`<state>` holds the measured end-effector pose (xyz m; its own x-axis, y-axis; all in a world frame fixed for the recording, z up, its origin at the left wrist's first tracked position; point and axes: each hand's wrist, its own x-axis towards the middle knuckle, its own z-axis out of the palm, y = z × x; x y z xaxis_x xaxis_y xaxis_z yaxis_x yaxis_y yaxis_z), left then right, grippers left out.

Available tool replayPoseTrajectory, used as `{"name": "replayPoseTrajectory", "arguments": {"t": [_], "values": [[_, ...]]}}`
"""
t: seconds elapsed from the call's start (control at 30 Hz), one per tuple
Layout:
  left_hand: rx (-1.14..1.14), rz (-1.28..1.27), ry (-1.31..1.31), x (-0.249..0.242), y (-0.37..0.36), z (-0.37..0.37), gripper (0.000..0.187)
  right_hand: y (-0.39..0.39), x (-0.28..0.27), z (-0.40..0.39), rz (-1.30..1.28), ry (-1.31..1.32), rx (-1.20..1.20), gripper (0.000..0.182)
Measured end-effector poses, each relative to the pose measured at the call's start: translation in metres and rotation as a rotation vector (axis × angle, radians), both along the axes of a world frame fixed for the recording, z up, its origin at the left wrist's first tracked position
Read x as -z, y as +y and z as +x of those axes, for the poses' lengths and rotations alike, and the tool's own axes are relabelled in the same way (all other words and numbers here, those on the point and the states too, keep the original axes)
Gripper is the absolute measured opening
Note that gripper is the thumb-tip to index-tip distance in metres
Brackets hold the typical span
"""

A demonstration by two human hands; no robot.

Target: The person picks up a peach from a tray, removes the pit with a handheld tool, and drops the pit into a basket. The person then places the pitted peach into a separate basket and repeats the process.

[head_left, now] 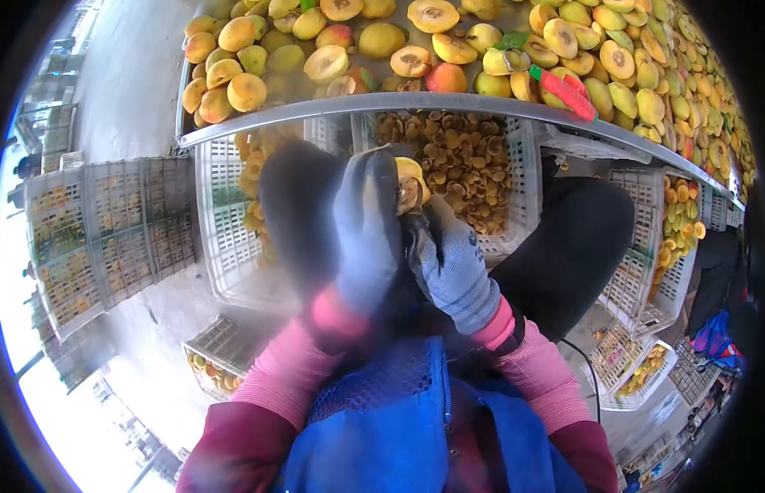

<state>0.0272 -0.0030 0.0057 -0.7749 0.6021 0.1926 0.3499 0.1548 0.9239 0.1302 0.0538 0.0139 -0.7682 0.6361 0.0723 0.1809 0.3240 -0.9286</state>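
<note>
Here are the fingers (383, 185) of the gloved left hand (367, 226), closed around a yellow fruit (410, 182), its cut face showing a brown centre! The gloved right hand (460, 267) is right there beside it, dark fingertips at the fruit's lower edge; whether they're clamped on anything, I can't tell. The fruit sits between the two hands, above the person's lap. Just beyond, a white crate (524, 177) full of brown pieces; to the left, another crate (226, 230) with yellow fruit. Farther out, the metal-rimmed tabletop (399, 103) carries whole and halved fruit (432, 16), a red-handled object (567, 92) lying among them.
</note>
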Motion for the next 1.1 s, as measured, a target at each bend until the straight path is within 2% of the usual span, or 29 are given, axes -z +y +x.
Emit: {"name": "replayPoseTrajectory", "arguments": {"t": [0.07,0.17,0.23,0.3,0.37,0.47,0.5,0.57,0.63,0.7,0.77,0.83,0.9,0.93,1.0,1.07,1.1], "values": [[0.057,0.007,0.082,0.003,-0.003,0.0,0.022,0.0,0.003,0.006,-0.035,-0.046,-0.043,0.032],[0.112,0.052,-0.2,-0.01,-0.001,0.0,0.021,-0.015,0.025,0.019,-0.089,-0.056,0.054,0.034],[0.09,0.021,-0.392,-0.015,0.0,0.003,0.021,-0.01,0.018,0.019,-0.155,-0.003,0.003,0.035],[0.118,-0.008,-0.52,-0.015,-0.001,0.003,0.023,-0.006,0.012,0.02,-0.361,-0.028,-0.039,0.036],[0.194,-0.144,-0.317,-0.014,-0.001,0.002,0.023,-0.005,0.011,0.025,-0.714,-0.142,-0.069,0.036],[0.352,-0.18,0.258,-0.003,-0.007,-0.005,0.028,-0.01,0.033,0.033,-0.76,0.035,-0.031,0.031],[0.369,-0.177,0.295,0.0,-0.007,-0.005,0.03,-0.012,0.03,0.033,-0.832,0.064,0.028,0.03],[0.336,-0.405,-0.368,-0.03,0.008,-0.007,0.031,-0.016,0.02,0.031,-0.971,0.132,0.148,0.028],[0.319,-0.249,0.0,-0.012,0.004,0.0,0.025,-0.006,0.012,0.034,-1.133,0.025,0.103,0.027],[0.187,-0.179,-0.225,-0.004,0.007,0.009,0.024,-0.001,0.012,0.037,-1.25,-0.014,0.074,0.025],[0.255,-0.281,-0.24,-0.01,0.007,0.004,0.024,-0.001,0.018,0.038,-1.327,0.021,0.058,0.023],[0.269,-0.286,-0.274,-0.015,0.008,0.005,0.023,0.001,0.031,0.046,-0.948,-0.099,-0.084,0.021],[0.277,-0.337,-0.242,-0.012,0.009,0.005,0.022,0.002,0.03,0.049,-0.742,-0.201,-0.183,0.019],[0.279,-0.359,-0.222,-0.01,0.009,0.004,0.022,0.006,0.021,0.047,-0.723,-0.241,-0.219,0.019],[0.295,-0.291,-0.028,-0.004,0.006,0.005,0.021,0.009,0.011,0.041,-0.814,-0.245,-0.227,0.017],[0.199,-0.284,-0.261,-0.006,0.008,0.011,0.02,0.007,0.01,0.039,-1.087,-0.179,-0.169,0.017],[0.216,-0.275,-0.194,-0.004,0.006,0.012,0.021,0.006,0.01,0.04,-1.244,-0.153,-0.131,0.019]]}}
